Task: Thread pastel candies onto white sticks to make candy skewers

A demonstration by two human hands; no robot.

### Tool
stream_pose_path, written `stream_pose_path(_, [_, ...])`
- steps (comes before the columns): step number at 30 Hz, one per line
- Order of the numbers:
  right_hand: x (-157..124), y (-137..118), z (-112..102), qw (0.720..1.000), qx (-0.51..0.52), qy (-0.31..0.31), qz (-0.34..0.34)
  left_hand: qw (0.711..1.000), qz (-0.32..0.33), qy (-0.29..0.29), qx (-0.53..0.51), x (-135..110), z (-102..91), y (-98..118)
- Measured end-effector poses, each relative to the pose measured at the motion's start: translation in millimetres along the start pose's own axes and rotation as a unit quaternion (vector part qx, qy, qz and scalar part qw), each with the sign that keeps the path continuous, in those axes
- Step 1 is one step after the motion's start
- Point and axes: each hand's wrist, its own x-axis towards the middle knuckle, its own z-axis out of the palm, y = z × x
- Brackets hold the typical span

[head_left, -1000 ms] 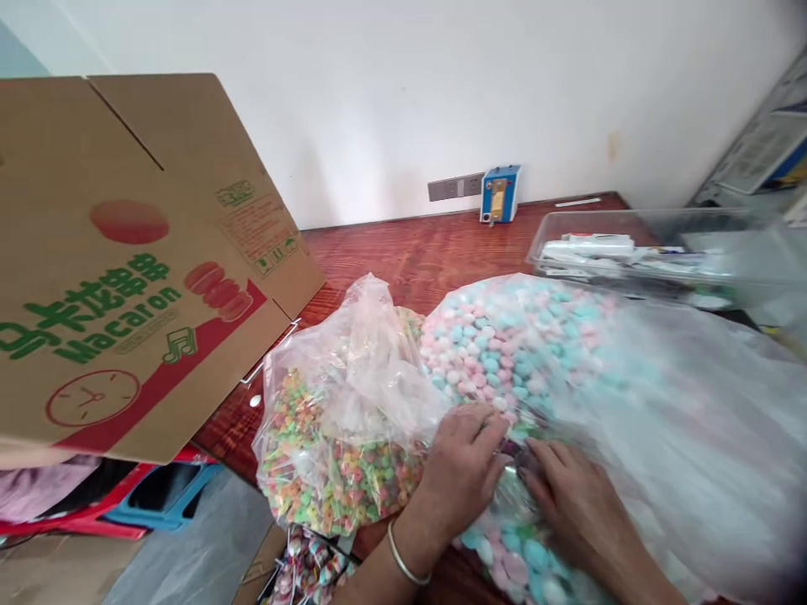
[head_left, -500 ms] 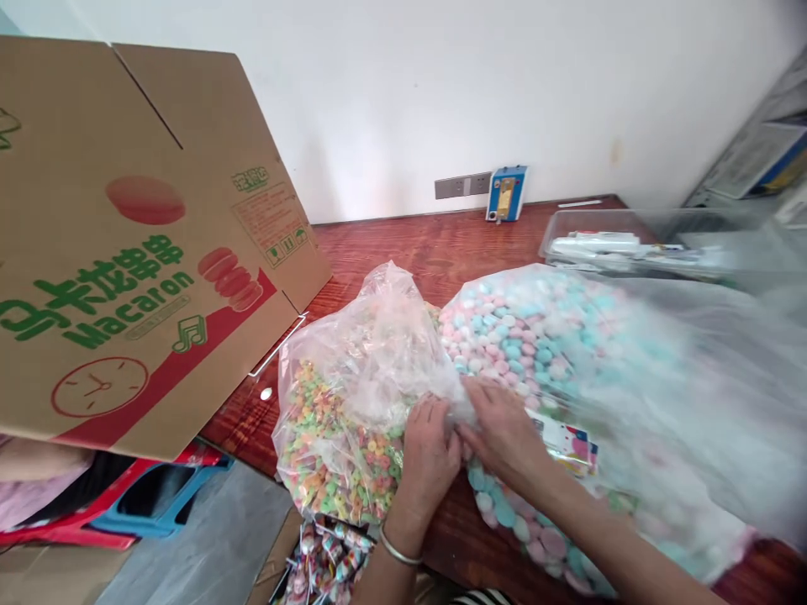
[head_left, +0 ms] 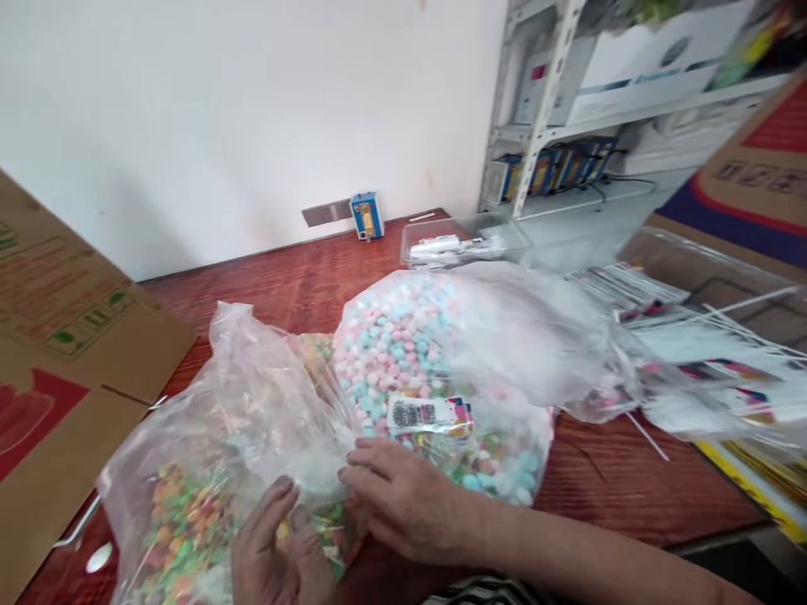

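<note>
Multicoloured candy bag: mouth loose, not tied; left hand spread open against its side, right hand flat on the plastic, pastel candy bag just beyond it.

Red-brown wooden table, grain running toward the wall. At the near left, a clear bag of multicoloured sweets; touching it, at centre, a larger bag of pastel sweets. A clear plastic tray sits at the far edge, with a small blue box against the wall. A cardboard box overlaps the left edge; bagged packets are heaped at the right.
</note>
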Motion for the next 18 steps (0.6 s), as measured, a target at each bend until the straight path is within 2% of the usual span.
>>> stream_pose_path(1, [-9, 3, -18, 0.999, -0.013, 0.026, 0.032, 0.999, 0.038, -0.033, -0.012, 1, 11.0, 11])
stream_pose_path(3, [-34, 6, -55, 0.993, -0.013, 0.07, 0.098, 0.983, 0.101, -0.149, -0.035, 4, 39.9, 30])
stream_pose_path(5, [-66, 5, -91, 0.983, 0.033, 0.144, 0.106, 0.944, 0.162, -0.284, -0.035, 8, 75.5, 40])
stream_pose_path(6, [-82, 4, -106, 0.977, 0.039, 0.175, 0.117, 0.924, 0.193, -0.329, -0.017, 11, 93.7, 41])
stream_pose_path(7, [-98, 4, -119, 0.964, 0.007, 0.235, 0.125, 0.905, 0.217, -0.365, 0.011, 14, 111.0, 40])
stream_pose_path(8, [-112, 7, -130, 0.942, -0.033, 0.308, 0.133, 0.885, 0.234, -0.4, 0.046, 17, 126.4, 39])
stream_pose_path(10, [-134, 20, -145, 0.867, -0.088, 0.449, 0.199, 0.85, 0.246, -0.45, 0.115, 25, 149.0, 38])
stream_pose_path(11, [-141, 31, -148, 0.838, -0.087, 0.473, 0.256, 0.834, 0.248, -0.471, 0.145, 29, 155.9, 39])
stream_pose_path(12, [-145, 45, -149, 0.829, -0.07, 0.456, 0.316, 0.819, 0.248, -0.487, 0.173, 33, 160.1, 41])
stream_pose_path(14, [-148, 76, -145, 0.847, -0.036, 0.383, 0.366, 0.799, 0.25, -0.501, 0.22, 38, 163.1, 48])
stream_pose_path(18, [-137, 125, -125, 0.903, -0.059, 0.257, 0.339, 0.786, 0.262, -0.495, 0.26, 35, 160.6, 60])
